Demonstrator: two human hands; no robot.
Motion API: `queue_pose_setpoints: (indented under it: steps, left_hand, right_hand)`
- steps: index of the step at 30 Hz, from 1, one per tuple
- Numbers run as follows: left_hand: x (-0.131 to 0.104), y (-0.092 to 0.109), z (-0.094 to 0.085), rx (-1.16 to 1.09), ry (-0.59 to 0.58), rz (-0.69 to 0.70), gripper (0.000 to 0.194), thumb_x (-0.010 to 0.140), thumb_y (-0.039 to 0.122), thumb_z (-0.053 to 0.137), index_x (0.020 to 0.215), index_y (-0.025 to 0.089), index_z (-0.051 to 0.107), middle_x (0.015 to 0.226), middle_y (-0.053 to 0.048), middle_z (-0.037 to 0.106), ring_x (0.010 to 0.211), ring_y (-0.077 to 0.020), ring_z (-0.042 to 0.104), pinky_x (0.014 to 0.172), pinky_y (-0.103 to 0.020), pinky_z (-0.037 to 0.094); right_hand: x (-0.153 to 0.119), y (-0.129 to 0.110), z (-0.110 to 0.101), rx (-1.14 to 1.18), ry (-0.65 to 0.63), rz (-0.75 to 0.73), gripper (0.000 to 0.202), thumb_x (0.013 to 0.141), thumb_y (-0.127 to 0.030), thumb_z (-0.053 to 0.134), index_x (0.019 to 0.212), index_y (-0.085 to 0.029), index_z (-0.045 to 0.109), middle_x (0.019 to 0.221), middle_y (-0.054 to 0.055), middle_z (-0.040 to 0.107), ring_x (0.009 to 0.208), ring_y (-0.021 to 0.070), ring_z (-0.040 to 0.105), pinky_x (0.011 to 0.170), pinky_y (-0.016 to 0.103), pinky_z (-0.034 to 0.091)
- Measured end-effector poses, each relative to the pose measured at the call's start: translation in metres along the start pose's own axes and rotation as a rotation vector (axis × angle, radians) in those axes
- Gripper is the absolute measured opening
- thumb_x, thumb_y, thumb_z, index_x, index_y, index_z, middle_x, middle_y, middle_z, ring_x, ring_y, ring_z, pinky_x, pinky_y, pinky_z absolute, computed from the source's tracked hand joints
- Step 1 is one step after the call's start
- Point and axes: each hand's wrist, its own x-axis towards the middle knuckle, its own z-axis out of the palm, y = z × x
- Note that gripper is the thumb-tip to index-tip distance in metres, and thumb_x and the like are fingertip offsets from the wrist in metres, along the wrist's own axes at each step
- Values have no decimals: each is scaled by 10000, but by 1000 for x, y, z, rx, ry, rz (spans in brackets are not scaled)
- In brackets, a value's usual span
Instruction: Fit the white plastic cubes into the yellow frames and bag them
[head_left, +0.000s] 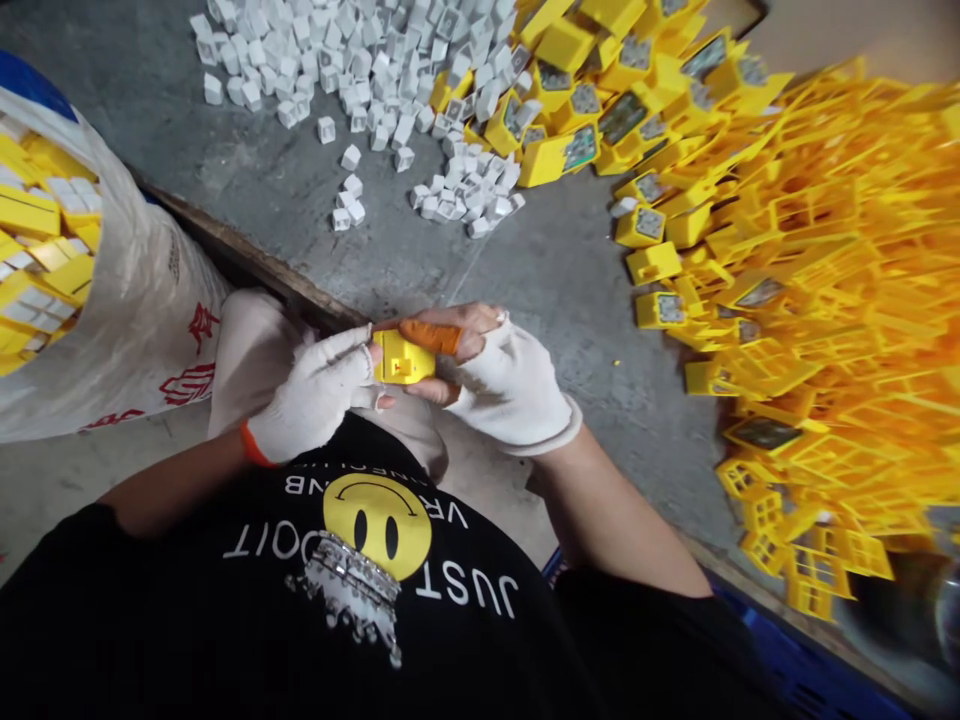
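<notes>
Grey work surface (525,260), scuffed, fills most of the upper view; paler floor (480,480) below its edge. Small yellow plastic piece (405,358), block-like, red dot on the face toward the camera, held between both hands near the surface's front edge.

Left hand (319,385): white glove, orange cuff, bare fingertips, fingers bent nearly closed on the piece's left end. Right hand (514,385): white fingerless glove, orange cover on one finger, lying along the piece's upper right; another finger under its lower right. Gap between these fingers is only about as wide as the piece.

White keycap-like cubes (360,60) scattered loose at upper left and centre, with a small separate cluster nearer the hands. Yellow housings (641,225), several with grey inserts, just right of the cubes. Big heap of yellow frames (847,300) along the right side, partly blurred.

White woven sack (142,290) at left, open top, filled with yellow-and-white pieces (45,230). Red characters on its side, distorted, not readable for sure; smaller dark marking too small to read. Blue patch at its top rim.

Black T-shirt (247,600): upside-down yellow smiley, silvery crown design, "JUST" and "DOIT" in white, "VR" and "NB" either side of the smiley. Another line above is folded, only partly legible. No brand readable on the yellow piece.
</notes>
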Motion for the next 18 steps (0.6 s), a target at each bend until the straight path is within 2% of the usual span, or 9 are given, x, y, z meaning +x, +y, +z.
queue_pose_setpoints:
  steps: [2, 4, 7, 9, 10, 12, 14, 16, 18]
  left_hand:
    - [-4, 4, -2, 217, -29, 105, 540, 952, 421, 771, 1414, 155, 687, 1225, -133, 784, 995, -243, 770, 817, -349, 651]
    - [-7, 10, -4, 451, -17, 213, 575, 923, 370, 793, 1437, 139, 679, 1276, -138, 773, 1096, -262, 753, 948, -377, 639]
    - [-10, 17, -5, 686, 17, 341, 498, 903, 267, 760, 1381, 143, 703, 1340, -139, 755, 1195, -285, 728, 1070, -416, 600]
    - [-11, 18, -5, 766, 13, 425, 474, 910, 219, 714, 1380, 163, 692, 1344, -130, 752, 1220, -285, 723, 1087, -428, 592]
    - [-11, 18, -4, 801, 15, 470, 466, 910, 199, 698, 1376, 172, 688, 1337, -124, 751, 1226, -282, 721, 1086, -427, 592]
    - [-13, 16, -3, 878, 42, 575, 448, 893, 168, 690, 1341, 184, 691, 1305, -111, 750, 1219, -275, 719, 1083, -426, 590]
    - [-16, 17, -3, 943, 79, 662, 417, 867, 153, 702, 1282, 190, 705, 1265, -100, 749, 1188, -269, 721, 1090, -431, 584]
    - [-17, 19, -6, 952, 94, 678, 387, 861, 146, 700, 1245, 189, 706, 1233, -93, 753, 1148, -259, 727, 1091, -431, 582]
    - [-16, 23, -12, 911, 45, 609, 366, 882, 180, 707, 1247, 186, 703, 1214, -97, 760, 1126, -259, 731, 1073, -431, 591]
  right_hand:
    - [-3, -9, 9, -61, 32, -1, 412, 1096, -546, 550, 1359, -263, 693, 1234, 104, 798, 1078, 245, 743, 913, 418, 595]
    - [-5, -16, 19, -55, 74, 35, 368, 1093, -519, 574, 1340, -277, 697, 1253, 97, 794, 1112, 248, 736, 938, 422, 588]
    - [-6, -15, 27, 224, 121, 183, 606, 995, -698, 643, 1418, -265, 666, 1316, 121, 770, 1170, 287, 733, 1003, 469, 600]
    - [-3, -9, 27, 502, 122, 324, 738, 912, -814, 664, 1393, -255, 693, 1244, 106, 789, 1122, 290, 751, 990, 475, 615]
    - [0, -6, 26, 617, 119, 383, 722, 893, -826, 680, 1334, -256, 730, 1174, 86, 802, 1071, 277, 761, 963, 462, 622]
    - [5, -4, 26, 763, 135, 438, 600, 876, -779, 750, 1170, -258, 795, 1021, 47, 805, 966, 244, 765, 909, 426, 621]
    - [10, -6, 27, 849, 191, 457, 506, 833, -697, 849, 1073, -253, 813, 958, 31, 792, 915, 223, 759, 879, 399, 619]
    - [12, -10, 31, 962, 236, 500, 497, 783, -665, 905, 1041, -252, 805, 936, 23, 789, 887, 216, 764, 855, 386, 632]
    - [11, -13, 35, 1089, 234, 568, 547, 748, -687, 919, 1055, -254, 784, 950, 24, 802, 897, 225, 778, 849, 390, 650]
